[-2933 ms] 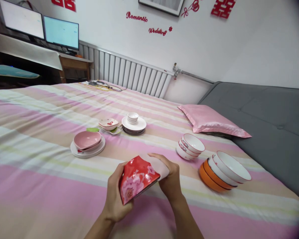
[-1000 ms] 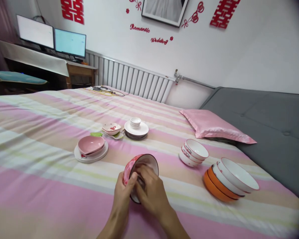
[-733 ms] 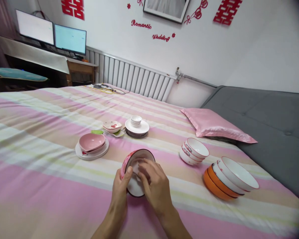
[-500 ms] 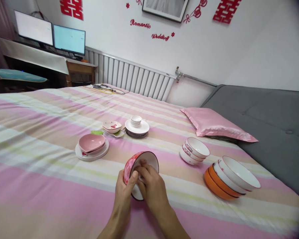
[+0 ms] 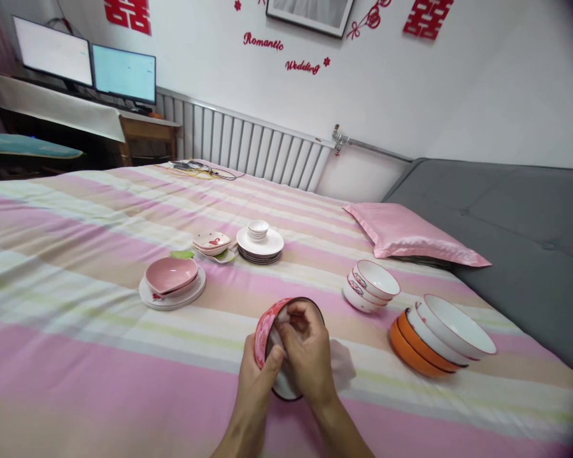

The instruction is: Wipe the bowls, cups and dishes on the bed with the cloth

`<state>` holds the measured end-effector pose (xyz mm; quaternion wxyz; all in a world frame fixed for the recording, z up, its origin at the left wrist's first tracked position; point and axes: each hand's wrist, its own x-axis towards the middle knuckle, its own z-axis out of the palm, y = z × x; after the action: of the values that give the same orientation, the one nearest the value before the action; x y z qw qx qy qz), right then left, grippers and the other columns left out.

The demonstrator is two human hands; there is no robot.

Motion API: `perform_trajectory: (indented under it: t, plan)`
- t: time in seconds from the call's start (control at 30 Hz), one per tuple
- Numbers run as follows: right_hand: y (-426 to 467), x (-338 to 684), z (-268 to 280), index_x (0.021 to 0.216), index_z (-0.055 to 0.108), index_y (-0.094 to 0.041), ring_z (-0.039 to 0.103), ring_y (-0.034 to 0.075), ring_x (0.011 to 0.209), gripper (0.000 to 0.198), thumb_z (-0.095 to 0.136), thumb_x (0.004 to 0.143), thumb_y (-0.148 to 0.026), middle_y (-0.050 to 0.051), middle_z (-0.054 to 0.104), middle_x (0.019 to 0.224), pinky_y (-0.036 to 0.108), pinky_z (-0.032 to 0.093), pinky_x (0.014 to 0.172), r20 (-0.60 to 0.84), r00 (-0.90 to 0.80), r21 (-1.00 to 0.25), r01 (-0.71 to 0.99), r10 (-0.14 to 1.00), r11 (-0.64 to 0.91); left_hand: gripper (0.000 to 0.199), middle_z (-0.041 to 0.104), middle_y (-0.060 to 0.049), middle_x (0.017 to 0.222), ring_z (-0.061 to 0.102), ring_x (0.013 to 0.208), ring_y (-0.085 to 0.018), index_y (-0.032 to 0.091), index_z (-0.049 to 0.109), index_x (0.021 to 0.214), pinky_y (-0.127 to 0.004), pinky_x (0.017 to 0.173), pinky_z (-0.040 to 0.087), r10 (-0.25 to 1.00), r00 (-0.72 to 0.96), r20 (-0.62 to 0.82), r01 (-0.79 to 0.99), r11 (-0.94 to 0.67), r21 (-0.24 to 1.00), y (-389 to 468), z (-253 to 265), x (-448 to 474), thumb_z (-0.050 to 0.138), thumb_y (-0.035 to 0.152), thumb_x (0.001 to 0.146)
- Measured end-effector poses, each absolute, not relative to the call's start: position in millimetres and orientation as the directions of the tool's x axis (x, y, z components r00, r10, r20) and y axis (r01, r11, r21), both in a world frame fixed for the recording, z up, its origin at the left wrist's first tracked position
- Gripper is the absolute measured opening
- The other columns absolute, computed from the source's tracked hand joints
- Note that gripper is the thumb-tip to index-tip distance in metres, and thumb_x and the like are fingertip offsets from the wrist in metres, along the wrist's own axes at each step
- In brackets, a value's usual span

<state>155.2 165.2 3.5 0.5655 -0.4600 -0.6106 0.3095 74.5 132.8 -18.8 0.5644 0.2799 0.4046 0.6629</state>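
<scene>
A red-and-pink patterned bowl (image 5: 266,327) with a dark rim is held tilted on its side above the bed, its whitish inside turned toward my right hand. My left hand (image 5: 258,375) grips the bowl's left side, the thumb over the rim and the other fingers hidden behind it. Inside the bowl is my right hand (image 5: 308,350), its fingers bent and drawn together at the inner wall. Something pale shows by those fingertips, too unclear to name. To the right stand a stack of white bowls with red rims (image 5: 370,289) and a stack of larger white and orange bowls (image 5: 417,350).
Pink dishes (image 5: 172,275) sit on white plates (image 5: 198,289) at the left. Behind them are patterned small dishes (image 5: 211,240) and stacked plates (image 5: 272,245) topped by tiny bowls (image 5: 258,228). A pink pillow (image 5: 410,232) and cables (image 5: 200,168) lie on the striped bedsheet (image 5: 100,356).
Both hands and the bowl have shifted right and slightly down. My right fingers have curled more tightly inside the bowl. The camera view has moved a little.
</scene>
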Motion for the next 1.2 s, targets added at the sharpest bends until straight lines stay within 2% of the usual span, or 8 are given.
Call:
perform_trajectory:
  t: [0.17,0.37,0.53,0.63,0.73,0.93,1.07,1.2]
  plan:
    - [155,159,22,0.095,0.057,-0.018,0.058,0.015,0.081,0.017,0.058,0.077,-0.018,0.004,0.062,0.091,0.024,0.047,0.072,0.377,-0.3,-0.833,0.304,0.876,0.462,0.05,0.066,-0.009,0.096,0.06,0.094,-0.026,0.016,0.061,0.103,-0.033,0.08,0.046,0.976,-0.163,-0.141,-0.571,0.024,0.821,134,-19,68,0.063,0.054,0.07]
    - [150,161,28,0.087,0.06,-0.019,0.058,0.013,0.074,0.015,0.054,0.076,-0.011,0.0,0.063,0.08,0.022,0.044,0.066,0.291,-0.41,-0.799,0.394,0.864,0.455,0.045,0.065,-0.005,0.084,0.061,0.087,-0.023,0.015,0.063,0.091,-0.031,0.076,0.046,0.978,-0.154,-0.14,-0.567,0.029,0.823,138,-27,64,0.064,0.054,0.07]
    - [156,161,18,0.08,0.055,-0.018,0.057,0.012,0.061,0.009,0.061,0.072,-0.019,-0.002,0.061,0.069,0.02,0.044,0.055,0.27,-0.084,-0.893,0.352,0.959,0.282,0.052,0.068,-0.007,0.095,0.062,0.091,-0.024,0.017,0.062,0.103,-0.033,0.08,0.047,0.981,-0.077,-0.176,-0.654,0.084,0.752,137,-19,66,0.063,0.057,0.069]
    - [160,162,12,0.089,0.051,-0.018,0.059,0.013,0.062,0.014,0.057,0.078,-0.025,0.001,0.061,0.074,0.022,0.047,0.058,0.329,0.192,-0.93,0.235,0.925,0.282,0.056,0.069,-0.008,0.101,0.063,0.093,-0.026,0.019,0.06,0.112,-0.035,0.08,0.048,0.973,-0.049,-0.227,-0.681,0.133,0.72,136,-17,67,0.062,0.056,0.07]
    - [160,160,8,0.094,0.05,-0.019,0.061,0.014,0.072,0.014,0.054,0.082,-0.026,0.004,0.061,0.082,0.025,0.049,0.064,0.383,0.27,-0.917,0.228,0.883,0.328,0.057,0.068,-0.01,0.105,0.061,0.097,-0.027,0.016,0.06,0.11,-0.035,0.082,0.048,0.971,-0.051,-0.236,-0.674,0.14,0.726,136,-17,69,0.063,0.056,0.069]
    - [154,153,12,0.09,0.054,-0.02,0.057,0.014,0.074,0.016,0.055,0.075,-0.016,0.003,0.06,0.086,0.023,0.044,0.062,0.513,-0.078,-0.785,0.361,0.855,0.504,0.05,0.067,-0.007,0.098,0.059,0.097,-0.025,0.017,0.064,0.1,-0.032,0.085,0.044,0.981,-0.119,-0.153,-0.612,0.049,0.789,136,-23,68,0.065,0.055,0.067]
    - [151,159,24,0.076,0.056,-0.019,0.053,0.012,0.066,0.012,0.052,0.07,-0.01,-0.002,0.057,0.071,0.021,0.041,0.061,0.42,-0.397,-0.712,0.414,0.816,0.568,0.042,0.061,-0.002,0.079,0.057,0.077,-0.018,0.017,0.063,0.088,-0.028,0.073,0.045,0.987,-0.125,-0.096,-0.556,0.011,0.831,138,-29,62,0.063,0.056,0.07]
    - [149,172,28,0.066,0.058,-0.02,0.055,0.013,0.067,0.02,0.05,0.064,-0.002,-0.002,0.057,0.069,0.022,0.041,0.062,0.309,-0.488,-0.616,0.552,0.816,0.563,0.042,0.055,0.0,0.073,0.053,0.069,-0.015,0.016,0.06,0.089,-0.026,0.065,0.043,0.986,-0.153,-0.064,-0.485,-0.018,0.874,139,-27,61,0.066,0.053,0.068]
